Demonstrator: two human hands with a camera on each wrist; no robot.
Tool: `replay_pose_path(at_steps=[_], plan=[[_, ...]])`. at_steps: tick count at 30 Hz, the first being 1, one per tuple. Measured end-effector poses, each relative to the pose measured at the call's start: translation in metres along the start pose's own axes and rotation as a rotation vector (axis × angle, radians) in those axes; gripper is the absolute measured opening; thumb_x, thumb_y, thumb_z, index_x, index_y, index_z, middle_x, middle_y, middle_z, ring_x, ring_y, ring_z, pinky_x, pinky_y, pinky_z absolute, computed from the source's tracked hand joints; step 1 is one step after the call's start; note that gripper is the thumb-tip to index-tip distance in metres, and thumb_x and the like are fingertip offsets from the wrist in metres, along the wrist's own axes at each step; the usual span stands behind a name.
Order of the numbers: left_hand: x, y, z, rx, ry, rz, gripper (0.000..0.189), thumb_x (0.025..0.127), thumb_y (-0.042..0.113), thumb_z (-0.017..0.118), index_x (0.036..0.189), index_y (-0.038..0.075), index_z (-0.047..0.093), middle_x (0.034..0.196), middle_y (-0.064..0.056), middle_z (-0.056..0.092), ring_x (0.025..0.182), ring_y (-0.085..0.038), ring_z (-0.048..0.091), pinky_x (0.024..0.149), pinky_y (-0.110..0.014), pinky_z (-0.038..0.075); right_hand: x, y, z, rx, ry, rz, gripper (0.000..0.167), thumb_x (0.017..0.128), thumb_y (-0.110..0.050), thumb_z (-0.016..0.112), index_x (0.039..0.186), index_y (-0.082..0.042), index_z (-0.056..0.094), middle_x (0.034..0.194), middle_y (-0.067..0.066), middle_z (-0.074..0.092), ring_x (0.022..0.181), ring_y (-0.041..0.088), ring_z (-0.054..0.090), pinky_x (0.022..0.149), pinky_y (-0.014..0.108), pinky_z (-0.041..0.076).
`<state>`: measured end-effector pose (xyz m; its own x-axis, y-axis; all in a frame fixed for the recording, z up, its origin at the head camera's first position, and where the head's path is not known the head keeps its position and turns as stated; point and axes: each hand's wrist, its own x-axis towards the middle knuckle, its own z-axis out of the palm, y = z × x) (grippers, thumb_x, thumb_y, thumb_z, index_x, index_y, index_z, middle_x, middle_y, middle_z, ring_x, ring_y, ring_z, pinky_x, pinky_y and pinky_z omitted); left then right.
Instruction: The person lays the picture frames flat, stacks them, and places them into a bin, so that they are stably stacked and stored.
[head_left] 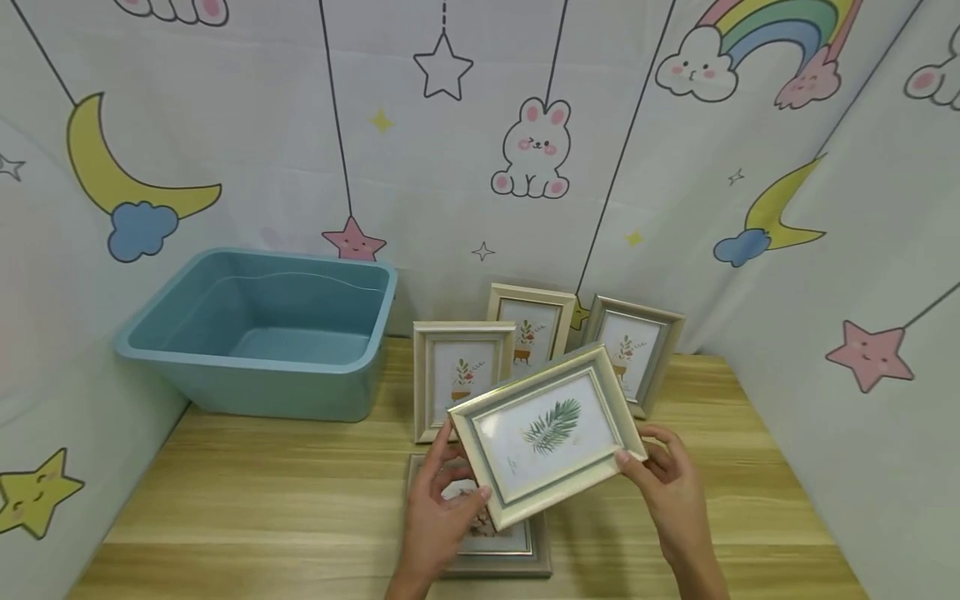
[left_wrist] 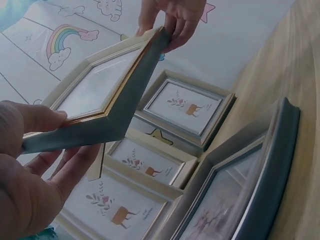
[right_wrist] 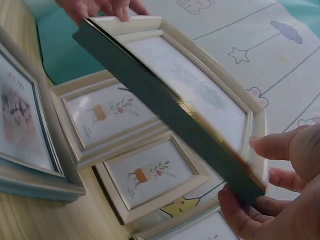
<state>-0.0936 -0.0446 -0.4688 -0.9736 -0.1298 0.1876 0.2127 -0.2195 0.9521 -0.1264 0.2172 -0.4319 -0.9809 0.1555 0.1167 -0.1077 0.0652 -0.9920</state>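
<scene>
A cream picture frame (head_left: pixel 547 437) with a green leaf print is held tilted above the table between both hands. My left hand (head_left: pixel 442 512) pinches its left end, thumb on the front and fingers behind. At the opposite end my right hand (head_left: pixel 671 483) grips the lower right corner, thumb on the front edge. Below it a larger picture frame (head_left: pixel 536 546) lies flat, partly covered by the left hand. Behind stand three upright frames with potted-plant prints: a front left frame (head_left: pixel 427 375), a back frame (head_left: pixel 532 296) and a darker right frame (head_left: pixel 663 358), which the held frame overlaps.
An open blue-green plastic tub (head_left: pixel 262 387) stands at the back left of the wooden table (head_left: pixel 262 500). A white cloth (head_left: pixel 465 167) with cartoon moons, stars and rabbits hangs behind and along the sides.
</scene>
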Motion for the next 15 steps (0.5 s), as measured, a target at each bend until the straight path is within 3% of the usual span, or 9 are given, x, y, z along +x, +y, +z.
replay_pose_path(at_steps=[4,7,11,15], plan=[[-0.001,0.004,-0.007,0.073,-0.05,0.085,0.088,0.076,-0.019,0.07,0.153,0.001,0.034,0.123,-0.03,0.053,0.092,-0.006,0.065,0.068,-0.025,0.059,0.003,-0.001,-0.001,-0.142,0.056,0.002,0.03,0.086,0.004,0.074,0.111,0.01,0.058,0.087,-0.014,0.072,0.079,0.003,0.067,0.07,0.017,0.055],[-0.002,0.005,-0.01,0.113,-0.069,0.119,0.085,0.076,-0.018,0.071,0.152,0.001,0.038,0.121,-0.029,0.056,0.093,-0.004,0.064,0.069,-0.025,0.06,0.002,0.001,-0.001,-0.197,0.066,-0.007,0.027,0.084,0.006,0.074,0.107,0.011,0.059,0.08,-0.012,0.073,0.073,0.001,0.068,0.065,0.016,0.055],[-0.002,0.007,-0.015,0.156,-0.081,0.158,0.084,0.074,-0.02,0.071,0.15,0.002,0.042,0.116,-0.027,0.06,0.094,-0.003,0.064,0.07,-0.026,0.061,0.0,0.002,-0.002,-0.324,0.027,0.01,0.028,0.085,0.001,0.076,0.108,0.007,0.062,0.088,0.005,0.077,0.079,0.003,0.071,0.068,0.016,0.055],[-0.002,0.008,-0.019,0.214,-0.083,0.206,0.085,0.073,-0.021,0.071,0.149,0.004,0.044,0.112,-0.024,0.062,0.094,-0.003,0.064,0.069,-0.027,0.061,0.0,-0.002,-0.004,-0.456,-0.068,0.019,0.036,0.087,-0.007,0.076,0.119,0.005,0.064,0.105,0.025,0.074,0.094,0.026,0.075,0.078,0.028,0.06]])
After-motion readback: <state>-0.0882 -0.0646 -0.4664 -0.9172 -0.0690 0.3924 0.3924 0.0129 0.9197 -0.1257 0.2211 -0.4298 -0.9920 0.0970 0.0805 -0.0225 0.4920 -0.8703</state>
